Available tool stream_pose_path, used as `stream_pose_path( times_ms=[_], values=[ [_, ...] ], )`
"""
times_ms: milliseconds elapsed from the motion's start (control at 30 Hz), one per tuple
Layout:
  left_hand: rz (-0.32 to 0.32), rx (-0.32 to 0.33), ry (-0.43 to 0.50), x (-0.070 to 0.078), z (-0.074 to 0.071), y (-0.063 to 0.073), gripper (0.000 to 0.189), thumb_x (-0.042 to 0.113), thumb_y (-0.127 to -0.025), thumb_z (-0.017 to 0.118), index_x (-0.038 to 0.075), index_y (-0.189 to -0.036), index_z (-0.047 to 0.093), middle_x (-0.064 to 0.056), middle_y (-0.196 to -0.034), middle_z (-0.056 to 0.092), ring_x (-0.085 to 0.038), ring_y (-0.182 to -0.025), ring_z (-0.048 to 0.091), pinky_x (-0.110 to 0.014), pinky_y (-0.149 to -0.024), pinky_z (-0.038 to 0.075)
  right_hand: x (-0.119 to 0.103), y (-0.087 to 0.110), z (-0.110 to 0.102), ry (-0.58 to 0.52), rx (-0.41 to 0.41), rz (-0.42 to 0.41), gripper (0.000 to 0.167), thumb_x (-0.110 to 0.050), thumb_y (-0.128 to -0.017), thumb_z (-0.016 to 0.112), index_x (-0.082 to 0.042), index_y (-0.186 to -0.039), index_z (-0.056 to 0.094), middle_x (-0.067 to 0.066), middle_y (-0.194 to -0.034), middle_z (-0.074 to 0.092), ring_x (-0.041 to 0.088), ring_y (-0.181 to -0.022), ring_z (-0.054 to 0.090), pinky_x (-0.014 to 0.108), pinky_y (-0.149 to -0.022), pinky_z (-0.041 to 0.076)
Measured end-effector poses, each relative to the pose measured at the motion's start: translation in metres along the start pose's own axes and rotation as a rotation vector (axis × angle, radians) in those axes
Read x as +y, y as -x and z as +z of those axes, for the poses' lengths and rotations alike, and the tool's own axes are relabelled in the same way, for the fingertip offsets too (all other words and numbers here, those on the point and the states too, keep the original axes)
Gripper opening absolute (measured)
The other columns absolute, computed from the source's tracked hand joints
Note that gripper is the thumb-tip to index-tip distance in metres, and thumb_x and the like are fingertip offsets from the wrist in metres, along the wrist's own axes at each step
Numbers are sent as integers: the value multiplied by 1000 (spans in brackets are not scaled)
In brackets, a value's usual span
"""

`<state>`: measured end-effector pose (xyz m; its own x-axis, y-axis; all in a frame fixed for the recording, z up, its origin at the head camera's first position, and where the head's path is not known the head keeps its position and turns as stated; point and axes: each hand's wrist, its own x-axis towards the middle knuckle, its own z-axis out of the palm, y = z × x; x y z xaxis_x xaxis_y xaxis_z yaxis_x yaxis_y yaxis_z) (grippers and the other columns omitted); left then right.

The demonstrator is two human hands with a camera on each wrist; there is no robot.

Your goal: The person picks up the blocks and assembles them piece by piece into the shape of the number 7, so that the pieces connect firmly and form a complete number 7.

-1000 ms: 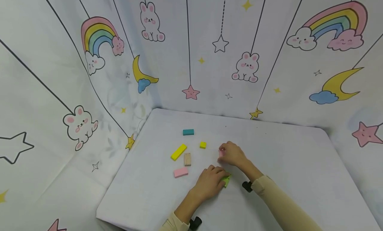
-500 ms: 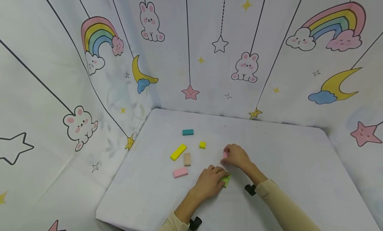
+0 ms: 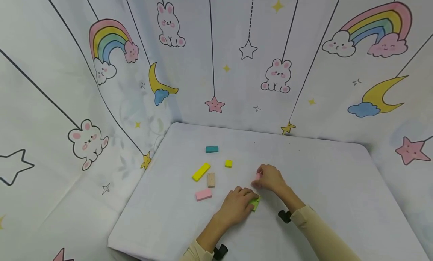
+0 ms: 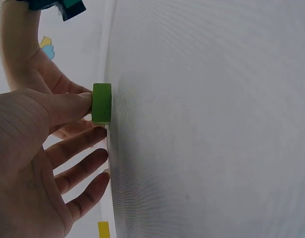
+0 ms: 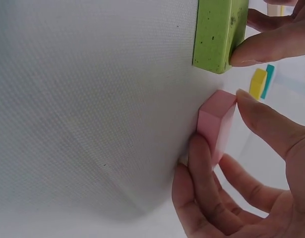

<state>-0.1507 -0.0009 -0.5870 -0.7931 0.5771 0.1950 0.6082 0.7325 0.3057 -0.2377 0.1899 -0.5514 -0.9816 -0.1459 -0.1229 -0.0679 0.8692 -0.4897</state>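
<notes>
Green block (image 4: 101, 103) in both wrist close-ups

free tabletop (image 3: 341, 178) right of right hand (image 3: 269, 177), narrow gap to left hand (image 3: 236, 205), wooden block (image 3: 211, 180) obstructing leftward

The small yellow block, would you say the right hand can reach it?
Probably yes: nothing stands between the right hand and the small yellow block, though the held pink block needs releasing first.

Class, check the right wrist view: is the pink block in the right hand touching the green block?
No, a strip of white table shows between the pink block and the green block.
</notes>
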Motion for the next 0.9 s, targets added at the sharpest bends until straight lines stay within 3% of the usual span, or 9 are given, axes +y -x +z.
stream_pose_path(
  times_ms=[267,900],
  values=[
    [-6,-10,6,0,0,-1,34,31,-100,71,28,-134,70,7,-133,66,-13,-112,58,-31,-85,51,4,3,-1,1,13,-7,54,-32,-74,95,2,-108,70,7,-87,65,23,-79,58,36,-67,49],
    [-17,-31,24,0,-2,-1,35,32,-101,70,26,-135,69,5,-135,65,-15,-115,58,-32,-89,52,9,13,-1,-8,1,23,55,-37,-74,95,-2,-108,70,8,-95,68,23,-82,60,38,-69,51]
  ],
)
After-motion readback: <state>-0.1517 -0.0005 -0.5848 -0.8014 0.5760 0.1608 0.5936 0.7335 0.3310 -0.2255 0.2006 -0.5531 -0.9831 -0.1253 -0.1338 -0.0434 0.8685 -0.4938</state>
